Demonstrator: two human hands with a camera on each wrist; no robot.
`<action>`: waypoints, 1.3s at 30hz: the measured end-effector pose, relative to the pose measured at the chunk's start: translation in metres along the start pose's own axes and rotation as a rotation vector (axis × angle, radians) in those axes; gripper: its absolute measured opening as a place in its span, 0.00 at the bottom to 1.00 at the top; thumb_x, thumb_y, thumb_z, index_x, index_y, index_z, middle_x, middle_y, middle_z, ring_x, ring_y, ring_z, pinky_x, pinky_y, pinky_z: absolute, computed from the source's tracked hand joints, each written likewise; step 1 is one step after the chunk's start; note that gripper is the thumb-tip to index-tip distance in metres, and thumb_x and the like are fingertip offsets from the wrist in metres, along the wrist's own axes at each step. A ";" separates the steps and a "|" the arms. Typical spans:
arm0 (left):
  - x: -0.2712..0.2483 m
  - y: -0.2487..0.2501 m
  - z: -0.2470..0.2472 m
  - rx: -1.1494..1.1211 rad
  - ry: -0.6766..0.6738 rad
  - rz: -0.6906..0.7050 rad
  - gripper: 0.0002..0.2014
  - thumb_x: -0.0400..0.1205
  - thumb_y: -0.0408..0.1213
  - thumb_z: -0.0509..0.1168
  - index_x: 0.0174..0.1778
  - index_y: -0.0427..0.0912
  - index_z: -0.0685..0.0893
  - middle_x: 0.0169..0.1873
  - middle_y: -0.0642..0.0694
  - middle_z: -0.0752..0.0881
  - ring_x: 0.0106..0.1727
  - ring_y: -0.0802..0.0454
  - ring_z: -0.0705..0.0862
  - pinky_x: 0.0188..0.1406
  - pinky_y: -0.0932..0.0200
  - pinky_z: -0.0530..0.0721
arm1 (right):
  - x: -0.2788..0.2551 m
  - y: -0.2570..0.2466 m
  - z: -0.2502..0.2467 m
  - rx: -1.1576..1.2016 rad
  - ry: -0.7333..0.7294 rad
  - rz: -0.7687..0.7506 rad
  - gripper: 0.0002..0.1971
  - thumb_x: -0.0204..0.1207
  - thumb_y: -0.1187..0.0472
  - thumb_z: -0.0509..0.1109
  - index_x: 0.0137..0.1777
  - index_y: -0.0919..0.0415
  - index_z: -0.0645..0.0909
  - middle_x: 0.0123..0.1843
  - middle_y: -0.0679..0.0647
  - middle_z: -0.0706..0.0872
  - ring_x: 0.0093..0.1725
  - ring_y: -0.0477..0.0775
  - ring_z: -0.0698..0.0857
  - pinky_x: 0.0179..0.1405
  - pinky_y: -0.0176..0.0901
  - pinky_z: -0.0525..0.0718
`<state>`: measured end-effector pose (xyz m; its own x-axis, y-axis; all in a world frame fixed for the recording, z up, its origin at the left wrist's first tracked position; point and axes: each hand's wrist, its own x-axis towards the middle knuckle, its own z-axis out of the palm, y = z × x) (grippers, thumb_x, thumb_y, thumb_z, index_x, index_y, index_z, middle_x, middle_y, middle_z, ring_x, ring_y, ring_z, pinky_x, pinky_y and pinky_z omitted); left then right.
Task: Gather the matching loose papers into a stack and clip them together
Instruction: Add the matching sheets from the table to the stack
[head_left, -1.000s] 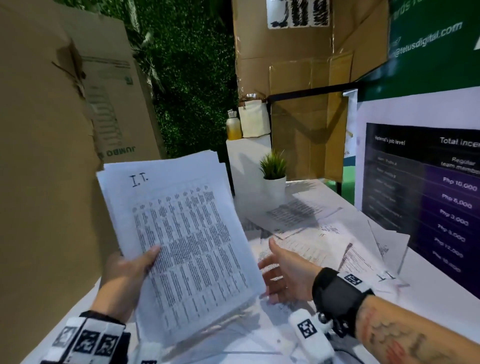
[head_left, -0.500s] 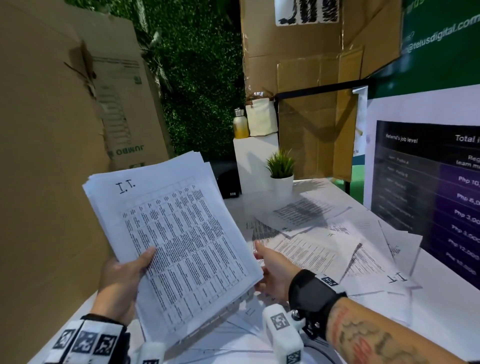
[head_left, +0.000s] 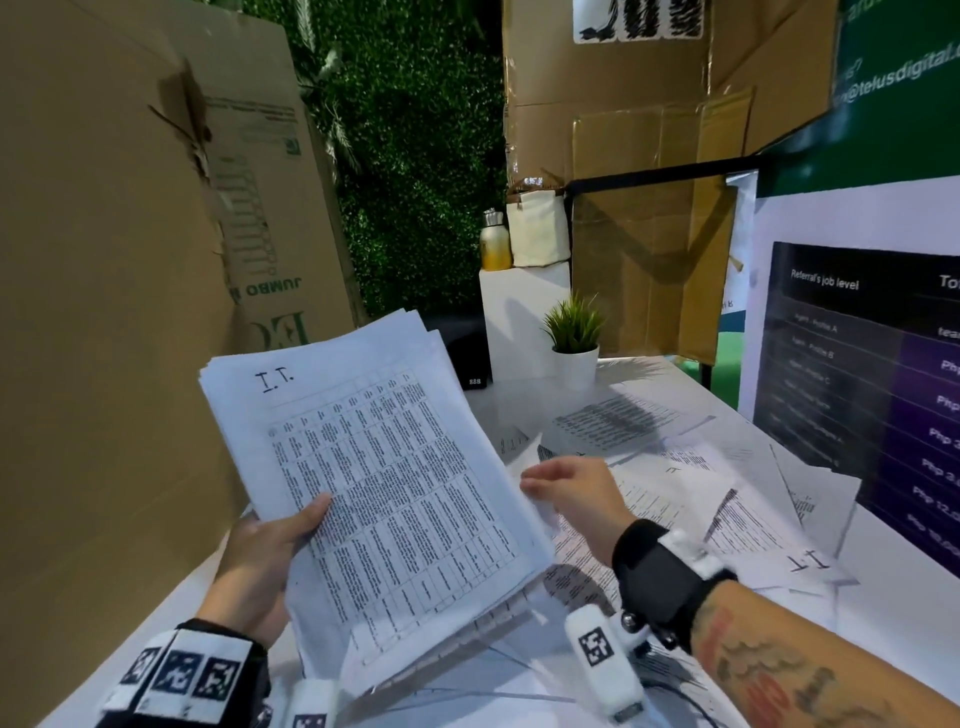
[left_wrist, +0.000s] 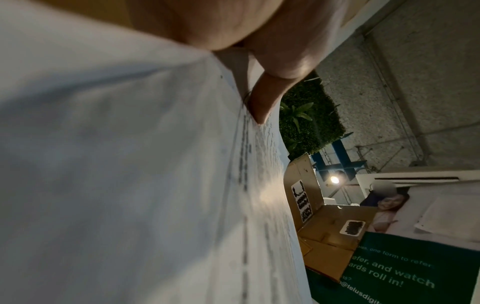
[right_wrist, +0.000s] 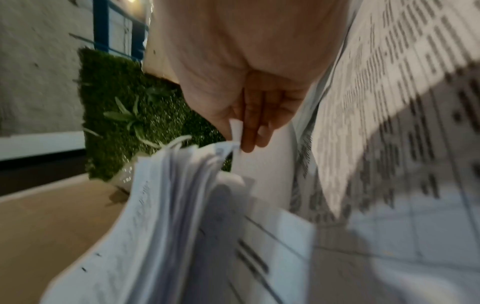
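My left hand grips a thick stack of printed sheets marked "I.T.", held tilted above the table, thumb on top. In the left wrist view the thumb presses on the stack. My right hand is at the stack's right edge. In the right wrist view the right hand pinches the corner of a white sheet beside the fanned stack edge. Several loose sheets lie scattered on the white table, one marked "I.T.". No clip is in view.
A tall cardboard panel stands close on the left. A poster board lines the table's right side. A small potted plant stands at the far end, with a white pedestal carrying a bottle behind it.
My right hand has risen from the loose sheets on the table to the stack's right edge. My left hand keeps holding the stack, which has barely moved.
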<state>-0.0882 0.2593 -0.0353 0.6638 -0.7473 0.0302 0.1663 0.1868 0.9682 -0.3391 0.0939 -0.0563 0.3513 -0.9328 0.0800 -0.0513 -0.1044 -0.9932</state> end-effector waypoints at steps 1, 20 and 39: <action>-0.001 -0.004 0.004 -0.021 -0.023 -0.036 0.16 0.82 0.28 0.69 0.65 0.29 0.84 0.56 0.30 0.90 0.53 0.37 0.90 0.34 0.51 0.93 | 0.001 -0.002 -0.008 0.031 0.021 -0.010 0.05 0.73 0.72 0.75 0.47 0.64 0.88 0.49 0.56 0.89 0.46 0.53 0.87 0.41 0.37 0.80; -0.013 -0.071 0.081 0.199 -0.276 -0.312 0.09 0.83 0.23 0.65 0.57 0.25 0.85 0.41 0.35 0.95 0.37 0.45 0.95 0.26 0.57 0.89 | -0.030 0.029 -0.062 0.095 -0.155 0.241 0.24 0.66 0.68 0.83 0.62 0.69 0.84 0.52 0.66 0.92 0.52 0.68 0.91 0.63 0.67 0.85; -0.022 -0.042 0.075 0.069 -0.144 -0.067 0.14 0.75 0.31 0.77 0.56 0.36 0.87 0.56 0.25 0.89 0.58 0.22 0.86 0.59 0.20 0.82 | -0.037 -0.010 -0.060 0.232 -0.298 0.068 0.16 0.70 0.78 0.74 0.57 0.66 0.85 0.55 0.66 0.92 0.51 0.65 0.90 0.54 0.63 0.89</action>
<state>-0.1645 0.2202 -0.0582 0.5410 -0.8410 -0.0049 0.1529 0.0927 0.9839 -0.4073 0.1085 -0.0445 0.6123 -0.7904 0.0193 0.1172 0.0667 -0.9909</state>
